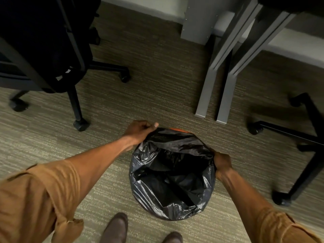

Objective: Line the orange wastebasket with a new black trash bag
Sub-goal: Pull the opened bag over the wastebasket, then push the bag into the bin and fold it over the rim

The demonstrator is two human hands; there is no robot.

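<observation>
A black trash bag is spread over the orange wastebasket, which stands on the carpet just in front of my feet. Only a thin orange strip of the rim shows at the far side; the bag hides the rest. The bag's mouth is open and its plastic is folded down over the near and side rim. My left hand pinches the bag's edge at the far left of the rim. My right hand grips the bag's edge at the right side of the rim.
A black office chair on castors stands at the left. Grey desk legs come down behind the basket. Another chair base with castors is at the right. My two shoes are at the bottom edge.
</observation>
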